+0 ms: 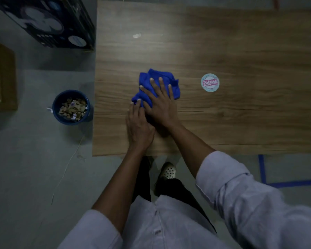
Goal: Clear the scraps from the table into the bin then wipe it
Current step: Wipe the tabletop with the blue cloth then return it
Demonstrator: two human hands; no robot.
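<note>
Cloth (160,81): blue, crumpled, on the table (241,123).
Right hand (162,106): flat, fingers spread, pressing the cloth.
Left hand (139,126): fingers straight, tips touching the cloth's near edge.
Bin (72,121): on the floor left of the table, holding scraps (73,109).
Sticker (210,82): round, right of the cloth; pink band, blurred, reads roughly "Patelsa".

My feed is dim and bluish, brightest mid-frame on the worktop (241,114); corners fall dark (wide-angle bending at the edges), and the lower-right sleeve (250,203) smears soft.
</note>
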